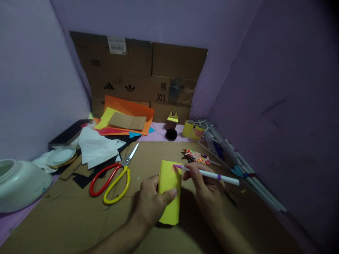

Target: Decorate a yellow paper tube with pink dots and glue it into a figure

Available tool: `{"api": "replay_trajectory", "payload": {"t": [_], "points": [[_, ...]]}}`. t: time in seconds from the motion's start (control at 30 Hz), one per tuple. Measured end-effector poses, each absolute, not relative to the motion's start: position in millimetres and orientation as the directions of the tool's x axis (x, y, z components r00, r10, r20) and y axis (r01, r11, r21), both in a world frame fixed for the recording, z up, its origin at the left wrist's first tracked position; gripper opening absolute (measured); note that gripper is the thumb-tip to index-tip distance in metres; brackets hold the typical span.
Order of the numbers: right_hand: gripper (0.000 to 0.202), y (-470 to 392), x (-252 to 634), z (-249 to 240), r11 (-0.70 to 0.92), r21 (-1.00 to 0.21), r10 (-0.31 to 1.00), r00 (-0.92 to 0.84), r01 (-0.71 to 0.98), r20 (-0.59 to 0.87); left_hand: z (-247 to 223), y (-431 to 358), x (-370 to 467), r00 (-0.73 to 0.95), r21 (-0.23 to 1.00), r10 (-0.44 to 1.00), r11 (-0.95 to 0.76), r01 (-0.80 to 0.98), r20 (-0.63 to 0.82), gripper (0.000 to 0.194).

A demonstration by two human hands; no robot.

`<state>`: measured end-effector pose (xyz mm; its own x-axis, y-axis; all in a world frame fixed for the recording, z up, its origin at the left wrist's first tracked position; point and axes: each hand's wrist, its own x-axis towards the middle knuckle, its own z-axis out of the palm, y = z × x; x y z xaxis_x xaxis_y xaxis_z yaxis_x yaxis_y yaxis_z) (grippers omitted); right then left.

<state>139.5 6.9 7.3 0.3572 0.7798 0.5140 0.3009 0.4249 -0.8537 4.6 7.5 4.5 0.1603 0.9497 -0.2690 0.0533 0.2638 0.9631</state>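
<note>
Well out to the left of your left hand (pixel 153 199), the white bowl (pixel 29 187) rests near the edge of the cardboard sheet (pixel 148 155) that covers the desk, probably there to keep marks off it. Between that bowl and the hand, farther ahead, lie crumpled white paper (pixel 99 146) and, behind it, an orange sheet (pixel 147 118), apparently pushed back to leave working room. Just beyond the left hand, to its left, the scissors (pixel 123 164) lie with loops toward you and blades pointing away, which would make them easy to pick up. Your left hand grips the yellow piece (pixel 169 180) by its left side, thumb flat on the upper face, seemingly to steady it; the piece sits between both hands. Your right hand (pixel 209 190) pinches the purple-tipped marker (pixel 214 174) like a pen, its tip at the piece's far end by a faint reddish mark; whether it touches, you cannot tell from here. The low angle likely keeps that spot visible. Ahead of the right hand lies a floral-patterned item (pixel 197 157); to its right, long white rods (pixel 261 185) line the wall.
</note>
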Motion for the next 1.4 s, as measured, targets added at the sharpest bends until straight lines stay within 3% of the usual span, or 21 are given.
{"api": "replay_trajectory", "payload": {"t": [1.4], "points": [[0.022,5.9,146.2,8.2,0.419,-0.842,0.800,0.299,0.340,0.520,2.0,8.1,3.6,0.157,0.957,0.944,0.287,0.036,-0.289,0.028]]}}
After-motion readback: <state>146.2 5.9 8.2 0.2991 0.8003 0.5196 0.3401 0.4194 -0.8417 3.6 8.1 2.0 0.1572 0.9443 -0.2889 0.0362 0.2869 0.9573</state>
